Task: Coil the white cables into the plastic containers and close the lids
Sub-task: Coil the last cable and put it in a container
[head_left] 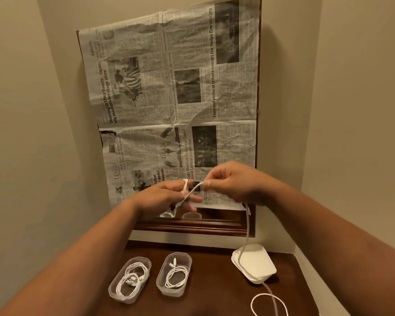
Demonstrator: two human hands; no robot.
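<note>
I watched the newspaper-covered wall frame (169, 87) above the dark wooden surface (214, 293). The left hand (167, 197) held the white braided cable (248, 226) wound round a finger, and the right hand (235, 183) pinched it. The cable hung vertically past the stacked white lids (253, 263) and looped at the right edge. Two clear plastic containers (111, 290) (169, 293) sat lidless to the left, with bare room between.

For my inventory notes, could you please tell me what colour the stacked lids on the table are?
The lids are white; head view.
</note>
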